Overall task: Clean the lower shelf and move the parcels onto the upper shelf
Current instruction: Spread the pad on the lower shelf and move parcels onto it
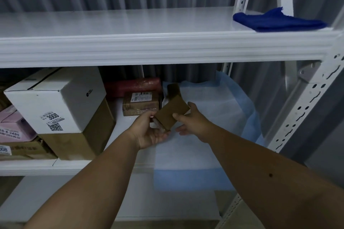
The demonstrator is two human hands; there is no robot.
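Lower shelf (55, 166), far left: a pink box (14, 128) lay beside a white carton (54, 98) labelled 3008, which sat on a larger brown carton (87, 139). Behind, toward the middle, a red wrapped roll (134, 84) lay at the back with a taped brown parcel (141, 105) bearing a barcode label just in front of it. At centre, both hands met on a small brown cardboard box (172, 112), held tilted just above the shelf — the left hand (150, 132) cupped it from below, thumb curled over the near edge, while the right hand (191, 121) gripped its right end, thumb on the top face and fingers curled beneath. Under and to the right of the hands, a pale blue-edged sheet (214, 113) covered the shelf surface. Above, the upper shelf (130, 46) carried only a folded blue cloth (275, 21) at its right end, near the white perforated upright (305, 106) of the rack.
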